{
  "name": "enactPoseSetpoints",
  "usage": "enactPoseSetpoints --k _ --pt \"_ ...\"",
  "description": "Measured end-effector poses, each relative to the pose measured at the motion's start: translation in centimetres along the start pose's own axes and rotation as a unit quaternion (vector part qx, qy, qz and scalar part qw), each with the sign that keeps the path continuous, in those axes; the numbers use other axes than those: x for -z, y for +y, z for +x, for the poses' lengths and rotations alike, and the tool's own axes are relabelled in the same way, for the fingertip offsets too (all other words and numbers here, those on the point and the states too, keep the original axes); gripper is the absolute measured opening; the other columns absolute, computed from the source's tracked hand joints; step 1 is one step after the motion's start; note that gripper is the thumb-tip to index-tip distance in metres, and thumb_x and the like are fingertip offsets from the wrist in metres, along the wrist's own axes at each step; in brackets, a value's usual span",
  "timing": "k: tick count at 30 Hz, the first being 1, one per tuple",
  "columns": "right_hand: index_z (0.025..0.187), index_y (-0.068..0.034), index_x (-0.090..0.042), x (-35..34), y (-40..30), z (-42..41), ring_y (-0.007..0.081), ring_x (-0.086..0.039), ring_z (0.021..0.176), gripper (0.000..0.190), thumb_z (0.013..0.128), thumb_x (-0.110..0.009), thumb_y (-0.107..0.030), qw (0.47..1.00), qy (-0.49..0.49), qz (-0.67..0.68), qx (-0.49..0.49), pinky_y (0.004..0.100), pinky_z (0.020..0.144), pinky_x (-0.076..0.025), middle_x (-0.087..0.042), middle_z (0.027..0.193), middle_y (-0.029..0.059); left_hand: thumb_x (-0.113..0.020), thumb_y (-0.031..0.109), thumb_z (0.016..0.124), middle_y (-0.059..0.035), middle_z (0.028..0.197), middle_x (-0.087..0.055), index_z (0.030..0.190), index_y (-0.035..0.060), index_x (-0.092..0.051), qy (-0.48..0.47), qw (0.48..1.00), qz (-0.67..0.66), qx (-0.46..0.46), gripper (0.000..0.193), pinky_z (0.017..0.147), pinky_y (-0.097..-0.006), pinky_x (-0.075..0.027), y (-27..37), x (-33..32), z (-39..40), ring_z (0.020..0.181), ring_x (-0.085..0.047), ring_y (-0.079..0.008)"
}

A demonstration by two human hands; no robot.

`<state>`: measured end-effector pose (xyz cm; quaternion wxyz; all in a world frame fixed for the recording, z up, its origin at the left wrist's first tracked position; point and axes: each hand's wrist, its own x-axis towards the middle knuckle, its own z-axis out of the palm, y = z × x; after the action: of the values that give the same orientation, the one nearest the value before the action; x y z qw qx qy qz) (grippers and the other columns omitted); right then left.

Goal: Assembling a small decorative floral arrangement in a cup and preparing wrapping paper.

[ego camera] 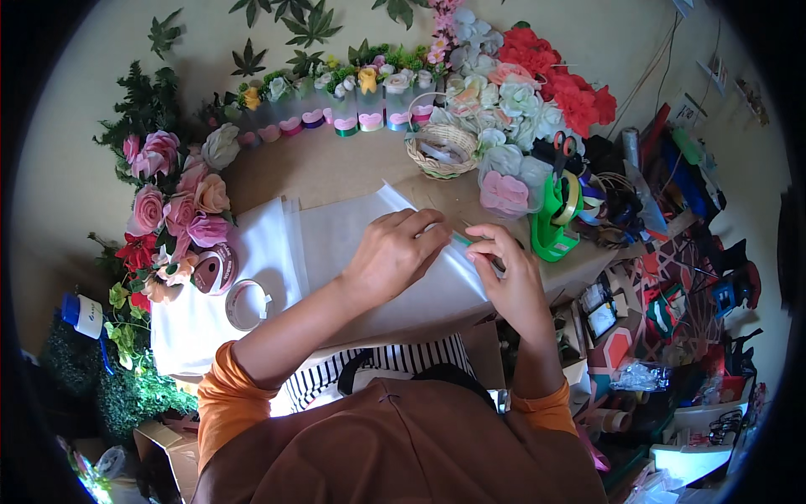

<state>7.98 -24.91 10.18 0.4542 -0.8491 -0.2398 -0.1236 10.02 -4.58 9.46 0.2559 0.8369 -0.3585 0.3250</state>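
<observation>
My left hand (400,252) is above a translucent white sheet (340,236) on the table, its fingers curled together; what lies between them is hidden or too small to tell. Just to its right, my right hand (504,264) has thumb and forefinger near each other, beside a small green strip (463,239) at the sheet's folded edge. Whether those fingers hold it cannot be told. A clear tape roll (247,305) and a ribbon spool (216,269) lie on white sheets at the left.
A green tape dispenser (554,242) stands right of my hands, with orange-handled scissors (562,151) behind it. A wicker basket (442,151) and a clear container of pink pieces (507,189) stand further back. Artificial roses (182,208) line the left; small flower arrangements (368,104) stand along the wall.
</observation>
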Motion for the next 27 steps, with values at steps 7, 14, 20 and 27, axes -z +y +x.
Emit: enactPoseSetpoints --k 7,14,20,27 --pt "0.116 -0.003 -0.058 0.8 0.1 -0.6 0.0234 -0.068 0.083 0.028 0.089 -0.059 0.0 0.999 0.016 0.031 0.025 0.0314 0.077 -0.052 -0.068 0.092 0.0153 -0.073 0.002 0.074 -0.0099 0.1 -0.066 0.09 0.0046 -0.064 -0.033 0.999 0.002 -0.009 0.02 0.061 -0.0339 -0.055 -0.3 0.0 -1.8 0.074 -0.067 -0.0265" --pt "0.101 -0.002 -0.063 3.3 5.0 -0.7 0.031 -0.062 0.088 0.014 0.089 -0.062 -0.008 0.991 0.078 -0.103 -0.026 0.037 0.079 -0.049 -0.065 0.095 0.0148 -0.07 -0.006 0.074 -0.0121 0.111 -0.064 0.091 0.0022 -0.063 -0.051 0.997 -0.056 0.03 0.02 0.067 -0.0341 -0.058 0.0 0.5 -4.3 0.083 -0.068 -0.0273" --pt "0.096 -0.003 -0.064 0.1 7.1 -0.1 0.034 -0.055 0.094 0.017 0.08 -0.069 -0.006 0.991 0.007 -0.13 0.031 0.0423 0.085 -0.044 -0.062 0.094 0.0144 -0.07 -0.007 0.076 -0.0133 0.117 -0.062 0.091 0.0011 -0.062 -0.045 0.99 -0.1 0.085 0.019 0.074 -0.0337 -0.058 0.4 0.9 -5.3 0.092 -0.068 -0.0273" --pt "0.097 -0.006 -0.066 -3.8 8.7 1.5 0.0306 -0.052 0.096 0.018 0.079 -0.068 -0.009 0.969 0.018 -0.242 0.047 0.0422 0.086 -0.041 -0.062 0.093 0.0102 -0.069 -0.007 0.078 -0.0141 0.119 -0.062 0.092 0.0005 -0.063 -0.027 0.99 -0.102 0.09 0.017 0.075 -0.0332 -0.058 0.8 1.5 -5.8 0.092 -0.068 -0.0271"
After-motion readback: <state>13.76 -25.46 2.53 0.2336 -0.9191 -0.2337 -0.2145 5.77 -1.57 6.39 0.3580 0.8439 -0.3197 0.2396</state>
